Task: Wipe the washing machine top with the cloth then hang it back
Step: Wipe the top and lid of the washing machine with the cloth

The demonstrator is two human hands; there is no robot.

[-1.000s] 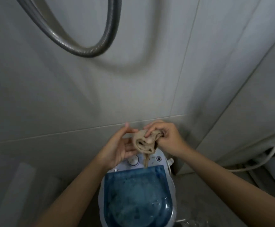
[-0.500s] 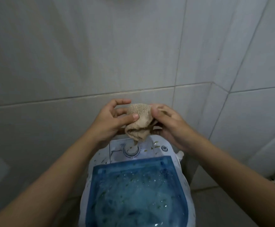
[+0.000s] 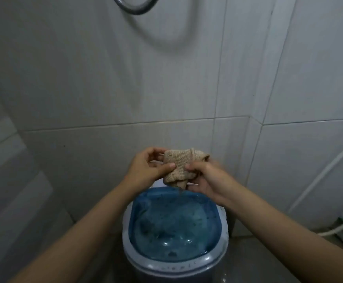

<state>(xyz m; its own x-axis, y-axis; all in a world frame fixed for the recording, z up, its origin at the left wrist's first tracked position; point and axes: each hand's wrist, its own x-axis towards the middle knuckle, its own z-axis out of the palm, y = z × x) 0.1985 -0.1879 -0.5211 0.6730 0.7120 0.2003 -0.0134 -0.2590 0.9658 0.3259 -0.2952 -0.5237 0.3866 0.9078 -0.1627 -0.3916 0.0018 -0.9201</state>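
A small beige knitted cloth (image 3: 179,166) is held up in front of the tiled wall, above the back of a small washing machine (image 3: 175,266) with a translucent blue lid (image 3: 174,223). My left hand (image 3: 146,168) pinches the cloth's left edge between thumb and fingers. My right hand (image 3: 207,178) grips its right side from below. The lid's surface is speckled with dark bits. The machine's control panel is hidden behind my hands and the cloth.
A metal shower hose (image 3: 136,6) loops at the top of the grey tiled wall (image 3: 84,88). A white hose (image 3: 330,170) runs down the right wall toward the floor. The wall corner lies just right of the machine.
The cloth has been spread flatter between both hands and my right hand now grips lower on it. The view has pulled back, with the shower hose in sight again at the top.
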